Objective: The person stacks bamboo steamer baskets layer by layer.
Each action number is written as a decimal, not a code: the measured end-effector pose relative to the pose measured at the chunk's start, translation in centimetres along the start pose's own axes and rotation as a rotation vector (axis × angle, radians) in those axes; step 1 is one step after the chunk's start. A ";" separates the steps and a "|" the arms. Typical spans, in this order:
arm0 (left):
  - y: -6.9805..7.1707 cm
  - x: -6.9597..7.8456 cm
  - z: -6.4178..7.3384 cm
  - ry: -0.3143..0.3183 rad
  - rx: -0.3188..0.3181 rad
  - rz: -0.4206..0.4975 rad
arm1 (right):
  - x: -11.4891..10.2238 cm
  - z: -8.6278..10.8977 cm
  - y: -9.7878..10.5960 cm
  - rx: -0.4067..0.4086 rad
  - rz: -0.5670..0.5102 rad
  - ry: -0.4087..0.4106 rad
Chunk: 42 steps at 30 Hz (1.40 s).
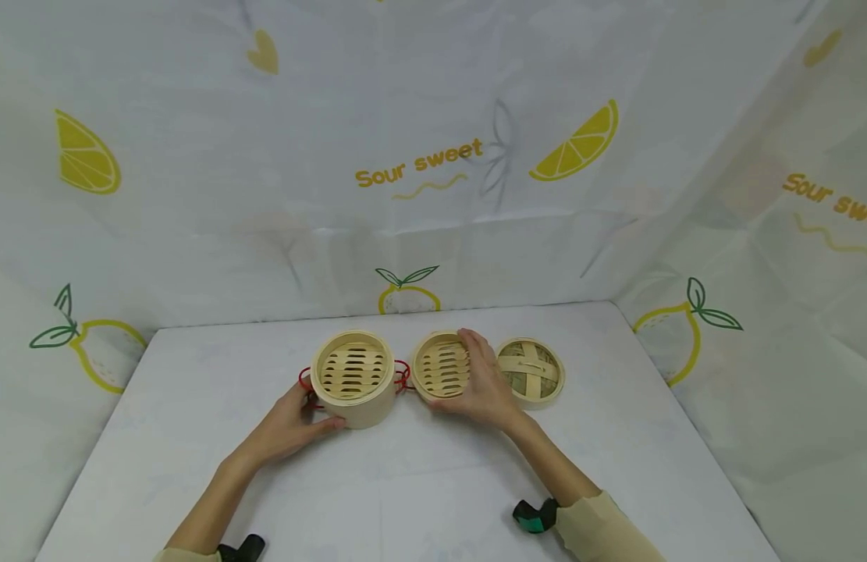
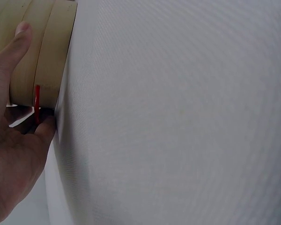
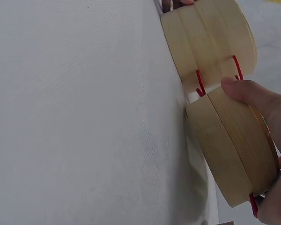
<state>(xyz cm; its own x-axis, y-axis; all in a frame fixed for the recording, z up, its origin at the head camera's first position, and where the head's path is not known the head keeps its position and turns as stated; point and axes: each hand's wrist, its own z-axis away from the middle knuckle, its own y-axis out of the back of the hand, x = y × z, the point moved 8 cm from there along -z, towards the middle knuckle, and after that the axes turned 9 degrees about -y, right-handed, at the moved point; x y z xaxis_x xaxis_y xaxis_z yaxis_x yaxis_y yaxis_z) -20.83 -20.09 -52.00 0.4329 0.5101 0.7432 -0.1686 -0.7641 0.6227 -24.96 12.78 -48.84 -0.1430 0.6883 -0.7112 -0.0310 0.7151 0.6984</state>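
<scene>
Several round bamboo steamer baskets (image 1: 366, 414) stand in a stack left of centre, with slatted bottoms and red cord handles. My left hand (image 1: 289, 429) holds this stack from its left, thumb (image 2: 21, 41) on the front wall and fingers near a red handle (image 2: 37, 101), partly hidden behind. To the right is a shorter steamer stack (image 1: 440, 371), made of two tiers in the right wrist view. My right hand (image 1: 484, 390) grips its upper tier (image 3: 246, 136), thumb on the near wall and fingers over the far rim. The two stacks stand close together, red handles between them.
A woven bamboo lid (image 1: 531, 371) with crossed bands lies just right of my right hand. Everything stands on a white-covered table (image 1: 405, 499), whose back edge meets a lemon-print curtain (image 1: 300, 265). Another curtain panel (image 1: 791, 375) hangs along the right side.
</scene>
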 end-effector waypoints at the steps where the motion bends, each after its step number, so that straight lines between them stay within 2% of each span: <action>1: 0.0 0.0 0.0 -0.001 0.000 0.001 | -0.1 0.1 0.1 0.014 0.009 0.016; 4: 0.1 0.1 -0.1 -0.005 0.001 0.005 | -0.1 0.3 0.4 0.056 0.031 0.062; 11: 0.1 0.2 -0.3 -0.019 0.000 0.028 | -0.8 0.7 2.3 0.071 0.007 0.065; 14: 0.1 0.2 -0.2 -0.015 0.001 0.015 | 0.1 0.5 2.4 0.098 0.029 0.100; 18: 0.2 0.2 -0.1 -0.008 0.003 -0.013 | 0.2 0.4 2.8 0.084 0.044 0.080; 22: 0.2 0.2 0.0 -0.005 0.004 -0.013 | -0.7 0.7 3.5 0.037 0.047 0.001; 25: 0.2 0.3 0.0 -0.007 0.005 -0.005 | -0.9 0.7 3.9 0.033 0.055 -0.024; 33: 0.1 0.2 0.1 0.006 -0.003 -0.006 | -1.8 0.9 5.1 0.066 0.006 0.030; 42: 0.1 0.2 0.0 -0.012 0.003 0.006 | -2.7 1.2 5.7 0.074 0.012 0.051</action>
<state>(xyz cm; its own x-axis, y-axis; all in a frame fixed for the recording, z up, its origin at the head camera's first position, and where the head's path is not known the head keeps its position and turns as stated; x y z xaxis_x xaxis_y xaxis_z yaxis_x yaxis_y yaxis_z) -20.76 -20.10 -51.79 0.4426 0.5009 0.7438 -0.1682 -0.7684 0.6175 -23.58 15.18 -43.03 -0.1928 0.6910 -0.6967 0.0438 0.7153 0.6974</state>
